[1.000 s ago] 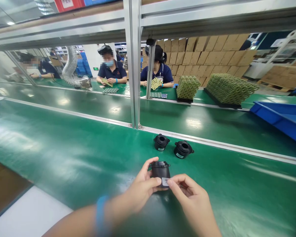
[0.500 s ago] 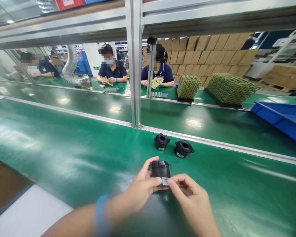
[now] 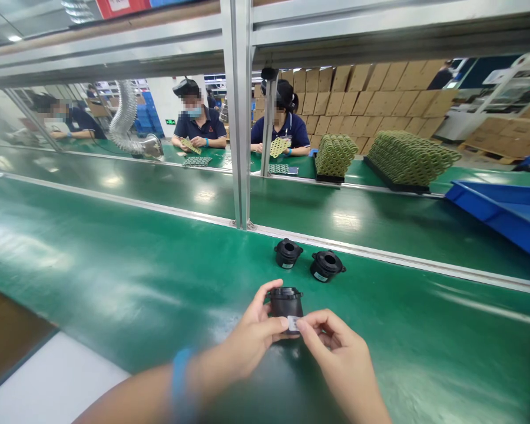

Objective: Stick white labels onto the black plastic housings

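Black cylindrical plastic part (image 3: 286,305) upright, low centre, held just above the green tabletop (image 3: 115,277). Small white label (image 3: 293,323) on its lower front. Left hand (image 3: 251,338) clamped on the part: thumb up along its left side, fingers curled under, forearm coming from lower left, blue wristband (image 3: 179,377). Right hand (image 3: 342,362) pinched, fingertips pressing the label, wrist bent inward. Two more black parts (image 3: 287,253) (image 3: 327,265) sit just behind, side by side. Blue tray (image 3: 503,215) far right.
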Demonstrator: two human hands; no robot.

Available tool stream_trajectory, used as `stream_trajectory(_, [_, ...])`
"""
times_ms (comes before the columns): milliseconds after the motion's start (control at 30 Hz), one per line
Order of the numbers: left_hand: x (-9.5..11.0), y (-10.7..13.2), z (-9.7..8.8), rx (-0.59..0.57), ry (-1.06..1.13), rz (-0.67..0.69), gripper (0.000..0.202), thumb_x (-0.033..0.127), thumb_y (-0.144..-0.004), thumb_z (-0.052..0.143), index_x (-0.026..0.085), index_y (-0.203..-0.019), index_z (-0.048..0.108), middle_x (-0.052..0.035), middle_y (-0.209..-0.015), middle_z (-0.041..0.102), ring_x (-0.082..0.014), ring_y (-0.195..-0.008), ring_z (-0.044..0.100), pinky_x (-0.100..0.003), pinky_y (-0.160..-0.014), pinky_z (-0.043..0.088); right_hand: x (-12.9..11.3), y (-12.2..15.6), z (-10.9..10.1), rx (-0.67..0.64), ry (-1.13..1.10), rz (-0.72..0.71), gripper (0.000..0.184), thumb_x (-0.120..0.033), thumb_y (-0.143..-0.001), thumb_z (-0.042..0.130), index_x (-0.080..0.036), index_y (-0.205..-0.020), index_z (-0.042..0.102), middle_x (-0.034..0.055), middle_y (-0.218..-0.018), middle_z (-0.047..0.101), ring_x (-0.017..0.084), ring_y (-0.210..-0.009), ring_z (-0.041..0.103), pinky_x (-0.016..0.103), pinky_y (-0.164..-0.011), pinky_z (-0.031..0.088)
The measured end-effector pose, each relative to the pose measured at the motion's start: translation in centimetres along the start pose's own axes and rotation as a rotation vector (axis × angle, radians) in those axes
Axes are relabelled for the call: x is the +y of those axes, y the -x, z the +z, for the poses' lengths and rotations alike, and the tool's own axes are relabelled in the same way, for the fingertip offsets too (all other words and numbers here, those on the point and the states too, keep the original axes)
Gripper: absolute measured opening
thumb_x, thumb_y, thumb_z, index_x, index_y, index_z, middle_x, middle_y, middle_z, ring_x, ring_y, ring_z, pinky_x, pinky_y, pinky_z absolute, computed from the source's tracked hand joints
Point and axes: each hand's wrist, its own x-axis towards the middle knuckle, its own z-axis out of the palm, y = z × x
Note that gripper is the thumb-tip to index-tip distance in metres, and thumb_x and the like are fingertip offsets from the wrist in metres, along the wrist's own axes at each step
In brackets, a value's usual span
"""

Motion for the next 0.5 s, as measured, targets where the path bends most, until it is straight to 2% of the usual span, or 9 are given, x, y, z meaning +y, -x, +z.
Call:
stream_trajectory(167, [-0.3,0.3,0.2,0.036,-0.098,0.031,0.083,0.027,-0.068,0.083,0.026,-0.137,0.036,-0.0088,-0.118,0.062,-0.0208,-0.107,0.06,-0.038,-0.098,0.049,-1.0,0.3,0.6,0.06,0.045,-0.059,0.031,-0.05,-0.081,0.063,-0.019,-0.073,0.065,0.0014,-0.066,0.062,0.013,-0.059,0.054,0.024,-0.054,0.042])
stream_trajectory(333, [-0.7,0.5,0.7,0.178,-0.251,0.103,0.08,0.043,-0.067,0.084,0.028,-0.134,0.043,-0.0101,-0.133,0.061,-0.0273,-0.119,0.06,-0.039,-0.102,0.049,-1.7,0.9,1.6,0.095,-0.021,-0.057,0.014,-0.031,-0.079,0.062,-0.018,-0.073,0.065,-0.0021,-0.062,0.061,0.009,-0.057,0.051,0.022,-0.055,0.039])
stream_trajectory(500, [-1.4,-0.4,-0.9,0.261,-0.447,0.25,0.083,0.05,-0.063,0.084,0.033,-0.135,0.045,-0.0072,-0.138,0.058,-0.0305,-0.128,0.055,-0.051,-0.116,0.04,-1.4,0.7,1.9,0.152,-0.07,-0.063,0.009,-0.028,-0.076,0.067,-0.019,-0.077,0.07,-0.0028,-0.069,0.066,0.009,-0.062,0.055,0.021,-0.059,0.042])
